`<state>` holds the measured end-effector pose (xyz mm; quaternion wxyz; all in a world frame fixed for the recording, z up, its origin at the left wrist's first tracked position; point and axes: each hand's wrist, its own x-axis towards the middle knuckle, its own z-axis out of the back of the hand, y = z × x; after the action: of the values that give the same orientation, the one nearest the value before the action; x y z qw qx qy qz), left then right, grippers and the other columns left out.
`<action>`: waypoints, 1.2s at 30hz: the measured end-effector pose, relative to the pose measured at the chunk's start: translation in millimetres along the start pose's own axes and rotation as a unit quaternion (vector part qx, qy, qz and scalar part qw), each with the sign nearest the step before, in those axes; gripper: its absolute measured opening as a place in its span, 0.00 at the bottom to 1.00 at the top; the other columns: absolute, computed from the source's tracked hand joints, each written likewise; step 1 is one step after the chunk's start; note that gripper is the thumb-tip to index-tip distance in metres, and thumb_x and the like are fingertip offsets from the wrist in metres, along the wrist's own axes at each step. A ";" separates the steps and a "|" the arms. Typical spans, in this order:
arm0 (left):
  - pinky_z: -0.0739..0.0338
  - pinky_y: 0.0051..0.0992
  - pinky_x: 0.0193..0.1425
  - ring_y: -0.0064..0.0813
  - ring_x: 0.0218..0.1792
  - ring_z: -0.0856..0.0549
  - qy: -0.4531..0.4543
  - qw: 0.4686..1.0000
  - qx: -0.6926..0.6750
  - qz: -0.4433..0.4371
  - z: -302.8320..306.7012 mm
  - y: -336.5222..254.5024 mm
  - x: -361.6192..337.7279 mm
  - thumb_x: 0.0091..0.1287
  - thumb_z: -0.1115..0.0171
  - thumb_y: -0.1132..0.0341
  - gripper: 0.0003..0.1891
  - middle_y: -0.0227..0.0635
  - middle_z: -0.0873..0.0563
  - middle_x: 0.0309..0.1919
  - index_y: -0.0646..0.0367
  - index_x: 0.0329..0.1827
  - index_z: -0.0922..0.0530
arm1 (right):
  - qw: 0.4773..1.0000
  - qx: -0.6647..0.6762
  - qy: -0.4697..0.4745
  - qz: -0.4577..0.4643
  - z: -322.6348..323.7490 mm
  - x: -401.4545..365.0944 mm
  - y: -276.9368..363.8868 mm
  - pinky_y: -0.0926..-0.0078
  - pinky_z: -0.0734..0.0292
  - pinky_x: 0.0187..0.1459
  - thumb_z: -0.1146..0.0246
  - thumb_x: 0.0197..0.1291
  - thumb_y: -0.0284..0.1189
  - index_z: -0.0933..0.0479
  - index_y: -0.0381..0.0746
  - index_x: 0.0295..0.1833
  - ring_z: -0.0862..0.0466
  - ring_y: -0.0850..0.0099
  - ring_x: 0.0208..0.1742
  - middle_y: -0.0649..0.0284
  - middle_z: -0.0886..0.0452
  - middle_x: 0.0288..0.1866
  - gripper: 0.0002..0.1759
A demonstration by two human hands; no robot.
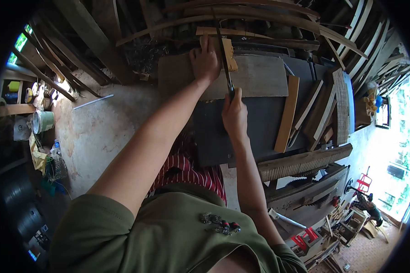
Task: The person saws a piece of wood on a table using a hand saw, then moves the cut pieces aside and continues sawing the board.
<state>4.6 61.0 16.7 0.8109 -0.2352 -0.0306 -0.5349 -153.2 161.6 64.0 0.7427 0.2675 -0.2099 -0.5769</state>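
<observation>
A small yellowish wood block (231,57) lies near the far edge of a flat brown board (259,75) on a dark workbench (214,132). My left hand (206,61) presses on the block's left part with its fingers pointing away from me. Wrapped round the handle of a long, thin, dark saw-like tool (224,59) is my right hand (235,116). The tool's blade runs away from me across the block, just right of my left hand. Its exact edge is too small to make out.
Wood strips (287,113) lie on the bench's right side. Long curved planks (259,13) stretch behind it. A toothed circular blade (321,200) shows at the lower right. Another person (371,207) is far off at the right. A bucket (43,121) stands at the left.
</observation>
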 end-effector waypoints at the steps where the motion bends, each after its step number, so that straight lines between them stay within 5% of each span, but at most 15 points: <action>1: 0.39 0.45 0.71 0.45 0.57 0.21 0.016 1.000 -0.012 0.007 -0.3 -2.9 -1.1 0.70 0.48 0.65 0.32 0.43 0.41 0.78 0.69 0.75 0.40 | 1.000 -0.015 -0.002 0.009 -2.4 5.7 1.2 0.46 0.22 0.28 0.44 0.72 0.30 0.37 0.31 0.59 0.16 0.41 0.30 0.40 0.19 0.26 0.18; 4: 0.40 0.45 0.72 0.47 0.60 0.22 -0.075 0.994 -0.061 0.043 -6.4 -3.8 -0.4 0.70 0.48 0.63 0.33 0.53 0.41 0.77 0.72 0.75 0.42 | 1.000 -0.004 -0.005 0.001 4.4 -15.5 2.7 0.47 0.23 0.26 0.44 0.72 0.29 0.37 0.31 0.57 0.17 0.41 0.28 0.40 0.19 0.25 0.16; 10: 0.44 0.45 0.75 0.49 0.64 0.25 -0.028 0.997 -0.064 0.037 -3.4 -1.1 0.0 0.72 0.49 0.61 0.33 0.55 0.34 0.72 0.73 0.75 0.43 | 0.999 0.038 0.015 -0.006 30.8 -107.2 -10.3 0.54 0.32 0.20 0.45 0.74 0.27 0.35 0.30 0.54 0.19 0.46 0.21 0.46 0.25 0.19 0.12; 17: 0.44 0.46 0.76 0.48 0.66 0.26 -0.058 0.996 -0.057 0.030 -9.7 -1.5 -1.0 0.73 0.51 0.64 0.30 0.56 0.34 0.72 0.70 0.75 0.41 | 1.000 0.021 0.000 0.023 -3.1 17.8 0.5 0.46 0.27 0.25 0.45 0.73 0.28 0.36 0.31 0.55 0.19 0.38 0.29 0.39 0.21 0.26 0.13; 22: 0.43 0.46 0.76 0.48 0.66 0.25 -0.043 0.997 -0.046 0.043 -9.9 -4.3 -1.1 0.71 0.50 0.64 0.31 0.57 0.35 0.73 0.70 0.75 0.41 | 0.998 0.031 -0.034 0.042 -0.6 -5.7 1.9 0.47 0.29 0.25 0.45 0.74 0.29 0.36 0.33 0.53 0.19 0.38 0.29 0.39 0.21 0.27 0.12; 27: 0.43 0.46 0.75 0.49 0.67 0.26 -0.046 0.998 -0.036 0.034 -15.8 0.5 0.2 0.70 0.48 0.62 0.34 0.59 0.36 0.74 0.70 0.76 0.43 | 0.997 0.055 0.023 -0.043 19.7 -58.7 -6.4 0.52 0.32 0.23 0.46 0.75 0.29 0.35 0.33 0.52 0.18 0.43 0.25 0.43 0.22 0.24 0.10; 30: 0.39 0.47 0.71 0.49 0.66 0.24 -0.077 0.994 -0.056 0.047 -15.3 2.6 10.2 0.73 0.49 0.59 0.33 0.56 0.30 0.70 0.66 0.78 0.45 | 0.999 0.040 0.021 -0.027 20.6 -46.7 -14.3 0.53 0.31 0.23 0.47 0.75 0.29 0.35 0.34 0.52 0.18 0.45 0.25 0.45 0.23 0.23 0.10; 32: 0.39 0.47 0.71 0.49 0.61 0.19 0.116 0.968 -0.132 0.178 12.4 -2.5 33.8 0.67 0.44 0.62 0.36 0.57 0.20 0.61 0.67 0.77 0.43 | 0.999 0.035 0.024 -0.020 17.5 -44.2 -16.5 0.54 0.31 0.23 0.47 0.75 0.29 0.35 0.34 0.52 0.18 0.45 0.25 0.45 0.23 0.23 0.09; 33: 0.34 0.46 0.65 0.48 0.50 0.14 0.139 0.958 -0.128 0.216 16.6 -6.2 41.9 0.66 0.42 0.60 0.35 0.51 0.12 0.46 0.64 0.75 0.39 | 0.999 0.028 0.024 -0.016 16.7 -43.6 -14.7 0.54 0.31 0.23 0.47 0.75 0.28 0.35 0.33 0.52 0.18 0.45 0.25 0.45 0.22 0.24 0.09; 36: 0.32 0.56 0.59 0.51 0.50 0.13 0.043 0.985 -0.060 0.154 -6.7 -1.7 32.3 0.73 0.48 0.50 0.34 0.48 0.11 0.45 0.60 0.77 0.42 | 0.998 0.030 0.044 -0.033 21.1 -48.8 -6.0 0.49 0.25 0.25 0.45 0.73 0.28 0.35 0.32 0.55 0.17 0.43 0.27 0.43 0.20 0.24 0.13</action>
<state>15.5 30.1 21.0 0.8685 -0.2621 0.0724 -0.4145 -182.8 204.5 76.2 0.7236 0.3215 -0.1854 -0.5819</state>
